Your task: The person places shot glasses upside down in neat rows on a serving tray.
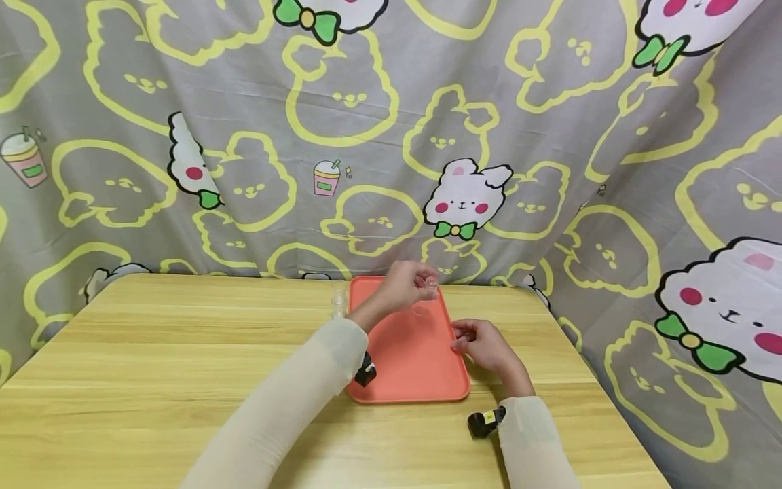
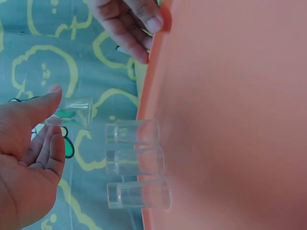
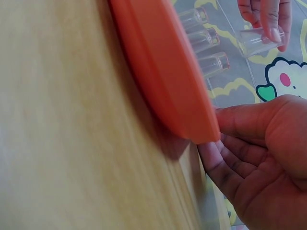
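Note:
My left hand [image 1: 408,284] holds a small clear glass [image 2: 74,112] between thumb and fingers above the far right of an orange tray [image 1: 421,367]. The held glass has its wide mouth facing down. Three similar clear glasses [image 2: 136,161] stand in a row on the tray, wide ends down and thick bases up; in the head view my left hand and forearm mostly hide them. At the tray's right rim [image 3: 192,96], my right hand [image 1: 482,343] pinches the edge between thumb and fingers. Its thumb and fingertips show in the right wrist view.
More clear glasses [image 1: 339,299] stand on the wooden table [image 1: 214,367] by the tray's far left edge. Behind the table hangs a grey patterned curtain [image 1: 379,163]. Both wrists wear small black cameras [image 1: 482,424].

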{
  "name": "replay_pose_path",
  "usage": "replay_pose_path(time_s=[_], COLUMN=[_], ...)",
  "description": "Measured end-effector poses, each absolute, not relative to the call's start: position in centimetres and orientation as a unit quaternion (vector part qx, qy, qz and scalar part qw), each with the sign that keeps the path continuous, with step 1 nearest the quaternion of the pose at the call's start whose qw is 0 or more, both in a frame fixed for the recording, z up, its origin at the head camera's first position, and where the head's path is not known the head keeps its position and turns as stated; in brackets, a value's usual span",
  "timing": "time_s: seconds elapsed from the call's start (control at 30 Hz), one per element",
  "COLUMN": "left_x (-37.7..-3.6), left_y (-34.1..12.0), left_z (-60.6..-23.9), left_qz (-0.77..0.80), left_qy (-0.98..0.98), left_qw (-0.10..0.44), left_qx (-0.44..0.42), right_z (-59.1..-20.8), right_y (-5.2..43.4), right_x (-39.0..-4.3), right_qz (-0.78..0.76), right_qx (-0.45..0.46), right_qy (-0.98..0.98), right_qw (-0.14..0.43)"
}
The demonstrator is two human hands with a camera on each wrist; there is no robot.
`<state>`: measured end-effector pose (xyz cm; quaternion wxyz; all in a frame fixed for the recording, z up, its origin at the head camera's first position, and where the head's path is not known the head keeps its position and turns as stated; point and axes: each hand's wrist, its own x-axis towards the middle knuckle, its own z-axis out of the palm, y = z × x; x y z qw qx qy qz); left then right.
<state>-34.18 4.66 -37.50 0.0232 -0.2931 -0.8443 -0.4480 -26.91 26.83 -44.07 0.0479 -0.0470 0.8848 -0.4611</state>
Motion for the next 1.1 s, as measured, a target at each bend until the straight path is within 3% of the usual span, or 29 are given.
replay_pose_path(time_s=[0.43,0.7,1.1], left_x=[-34.4,-34.3,-33.9], left_y=[5.3,5.6,6.0], left_z=[-39.1,-39.7,-40.0], left_qz=[-0.411,-0.323,-0.250], left_qy=[-0.856,-0.879,-0.906], left_qw=[-0.018,0.023,0.019], left_qx=[-0.312,-0.350,-0.342], right_z=[-44.2,-44.3,-44.2], right_y=[26.8,26.9,26.9], right_x=[-26.9,-26.9,-26.9], right_qz=[-0.470,-0.463,-0.461], right_qx=[-0.066,-0.067,-0.055], right_qy=[0.879,0.883,0.885], right_qw=[0.044,0.041,0.042])
